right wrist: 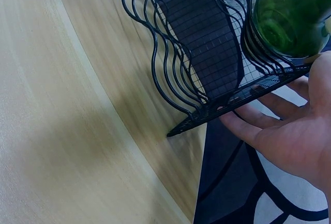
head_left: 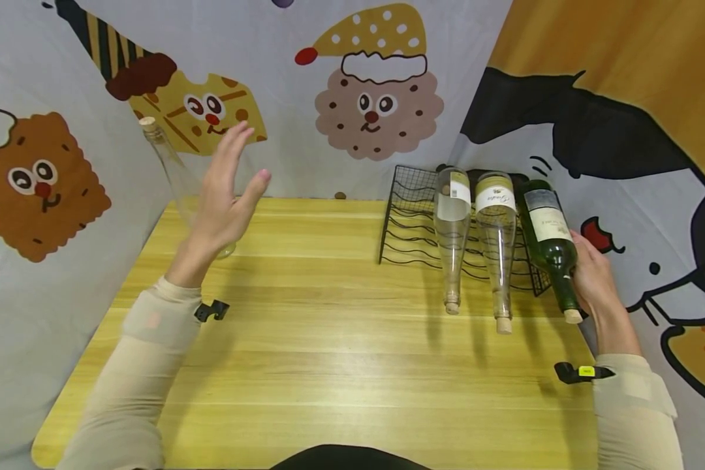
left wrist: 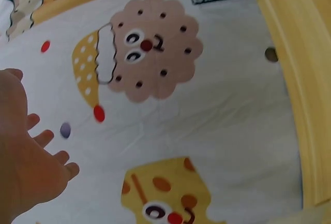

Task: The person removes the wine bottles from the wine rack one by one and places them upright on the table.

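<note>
My left hand (head_left: 223,196) is raised over the table's left side, fingers extended and thumb apart, holding nothing. Behind it a corked clear bottle (head_left: 166,156) stands, partly hidden by the hand. On the right, a black wire rack (head_left: 414,183) bears two corked clear bottles, a left one (head_left: 451,228) and a middle one (head_left: 497,235), and a green wine bottle (head_left: 555,251), necks toward me. My right hand (head_left: 596,274) is beside the green bottle. In the right wrist view its fingers (right wrist: 248,123) touch the outside of the rack's mesh side; the thumb is not clearly seen.
The wooden table (head_left: 341,365) spans the front. A cloth (head_left: 294,150) with cartoon food figures hangs behind it and at both sides. The rack sits at the table's back right, close to the cloth, with the bottle necks jutting past its front.
</note>
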`<control>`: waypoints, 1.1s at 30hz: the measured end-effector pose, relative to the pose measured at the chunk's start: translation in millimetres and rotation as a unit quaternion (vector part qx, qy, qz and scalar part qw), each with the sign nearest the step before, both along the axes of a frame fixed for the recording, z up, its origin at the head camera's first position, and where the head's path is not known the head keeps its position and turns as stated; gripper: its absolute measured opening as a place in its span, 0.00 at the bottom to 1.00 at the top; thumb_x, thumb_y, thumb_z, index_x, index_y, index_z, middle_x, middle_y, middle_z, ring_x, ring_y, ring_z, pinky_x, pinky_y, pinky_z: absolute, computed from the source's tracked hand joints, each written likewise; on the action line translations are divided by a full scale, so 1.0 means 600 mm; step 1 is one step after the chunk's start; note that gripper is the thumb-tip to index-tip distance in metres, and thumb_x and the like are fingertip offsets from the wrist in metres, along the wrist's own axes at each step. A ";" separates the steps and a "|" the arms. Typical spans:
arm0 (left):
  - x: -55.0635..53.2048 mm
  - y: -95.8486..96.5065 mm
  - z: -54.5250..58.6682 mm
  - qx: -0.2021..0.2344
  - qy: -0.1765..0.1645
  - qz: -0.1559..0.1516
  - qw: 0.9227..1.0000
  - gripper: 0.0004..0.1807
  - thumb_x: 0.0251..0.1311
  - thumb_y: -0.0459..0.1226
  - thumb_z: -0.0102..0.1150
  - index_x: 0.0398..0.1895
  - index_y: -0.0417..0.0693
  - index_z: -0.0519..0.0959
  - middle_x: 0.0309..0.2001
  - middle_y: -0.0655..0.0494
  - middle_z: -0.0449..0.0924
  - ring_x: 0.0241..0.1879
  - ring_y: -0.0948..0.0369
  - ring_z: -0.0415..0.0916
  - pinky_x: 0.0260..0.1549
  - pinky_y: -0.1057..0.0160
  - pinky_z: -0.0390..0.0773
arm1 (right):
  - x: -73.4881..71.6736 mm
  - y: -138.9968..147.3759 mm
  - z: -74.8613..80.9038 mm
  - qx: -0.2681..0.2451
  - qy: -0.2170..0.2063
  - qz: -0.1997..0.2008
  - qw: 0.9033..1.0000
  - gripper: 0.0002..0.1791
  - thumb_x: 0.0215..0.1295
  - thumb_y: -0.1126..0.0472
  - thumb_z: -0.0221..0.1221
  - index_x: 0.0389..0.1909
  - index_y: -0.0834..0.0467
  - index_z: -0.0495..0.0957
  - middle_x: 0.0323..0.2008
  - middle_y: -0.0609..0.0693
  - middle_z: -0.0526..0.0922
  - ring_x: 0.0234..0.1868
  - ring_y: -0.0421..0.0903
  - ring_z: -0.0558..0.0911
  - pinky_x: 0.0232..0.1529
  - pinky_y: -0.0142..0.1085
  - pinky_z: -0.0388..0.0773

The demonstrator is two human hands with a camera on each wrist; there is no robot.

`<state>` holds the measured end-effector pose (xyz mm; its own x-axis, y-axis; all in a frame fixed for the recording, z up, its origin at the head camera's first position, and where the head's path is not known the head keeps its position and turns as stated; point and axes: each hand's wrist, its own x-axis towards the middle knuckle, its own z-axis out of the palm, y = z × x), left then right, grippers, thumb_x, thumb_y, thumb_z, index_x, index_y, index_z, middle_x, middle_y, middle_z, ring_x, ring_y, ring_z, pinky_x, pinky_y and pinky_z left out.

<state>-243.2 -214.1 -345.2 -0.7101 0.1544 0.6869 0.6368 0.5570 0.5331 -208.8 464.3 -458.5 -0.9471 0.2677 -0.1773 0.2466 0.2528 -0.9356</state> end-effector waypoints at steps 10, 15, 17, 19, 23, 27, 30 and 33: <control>-0.009 0.067 -0.032 -0.046 -0.076 -0.064 0.994 0.37 0.85 0.49 0.53 0.92 0.51 0.61 0.93 0.48 0.56 0.93 0.46 0.49 0.93 0.35 0.50 | 0.001 0.005 0.000 0.017 -0.005 0.015 1.000 0.37 0.89 0.31 0.46 0.91 0.35 0.58 0.92 0.35 0.55 0.86 0.36 0.59 0.53 0.13 0.69; -0.018 0.102 -0.047 -0.049 -0.094 -0.094 0.990 0.37 0.85 0.47 0.53 0.92 0.50 0.61 0.93 0.48 0.55 0.93 0.46 0.49 0.94 0.35 0.49 | 0.000 0.006 -0.005 -0.002 0.003 0.009 1.000 0.37 0.89 0.32 0.48 0.91 0.37 0.59 0.92 0.36 0.56 0.85 0.37 0.60 0.53 0.13 0.70; -0.022 0.117 -0.054 -0.049 -0.103 -0.106 0.988 0.37 0.86 0.49 0.52 0.92 0.51 0.60 0.93 0.48 0.55 0.93 0.47 0.50 0.94 0.36 0.51 | -0.001 0.007 -0.007 -0.017 0.007 0.008 1.000 0.37 0.89 0.33 0.49 0.91 0.37 0.60 0.91 0.36 0.57 0.84 0.37 0.61 0.52 0.13 0.70; -0.024 0.132 -0.060 -0.048 -0.116 -0.117 0.985 0.38 0.87 0.52 0.51 0.93 0.53 0.59 0.93 0.50 0.54 0.93 0.48 0.50 0.94 0.36 0.51 | -0.001 0.007 -0.008 -0.029 0.011 0.009 0.999 0.37 0.88 0.33 0.50 0.91 0.38 0.60 0.91 0.36 0.57 0.84 0.37 0.61 0.52 0.14 0.70; -0.030 0.165 -0.075 -0.047 -0.138 -0.138 0.980 0.39 0.87 0.57 0.48 0.93 0.53 0.59 0.93 0.50 0.54 0.93 0.49 0.51 0.93 0.37 0.52 | 0.000 0.007 -0.008 -0.028 0.012 0.009 0.999 0.38 0.88 0.32 0.50 0.91 0.38 0.60 0.91 0.36 0.58 0.84 0.37 0.61 0.53 0.13 0.71; -0.035 0.196 -0.092 -0.052 -0.164 -0.151 0.973 0.39 0.87 0.56 0.46 0.93 0.54 0.58 0.93 0.50 0.54 0.93 0.49 0.51 0.94 0.37 0.51 | 0.001 0.004 -0.005 -0.012 0.002 0.008 1.000 0.38 0.88 0.31 0.49 0.91 0.36 0.60 0.91 0.35 0.56 0.86 0.36 0.60 0.54 0.13 0.70; -0.038 0.216 -0.105 -0.052 -0.186 -0.158 0.968 0.39 0.87 0.56 0.46 0.93 0.55 0.57 0.94 0.51 0.52 0.93 0.49 0.50 0.94 0.36 0.49 | 0.001 0.003 -0.002 -0.007 -0.002 0.008 1.000 0.37 0.88 0.31 0.48 0.91 0.36 0.59 0.92 0.36 0.56 0.85 0.37 0.60 0.53 0.13 0.71; -0.042 0.236 -0.121 -0.049 -0.200 -0.163 0.965 0.39 0.87 0.57 0.46 0.94 0.57 0.57 0.94 0.52 0.52 0.94 0.49 0.49 0.93 0.35 0.48 | 0.000 0.003 -0.001 -0.006 -0.003 0.009 1.000 0.37 0.88 0.31 0.48 0.91 0.36 0.59 0.92 0.36 0.55 0.85 0.39 0.61 0.50 0.14 0.71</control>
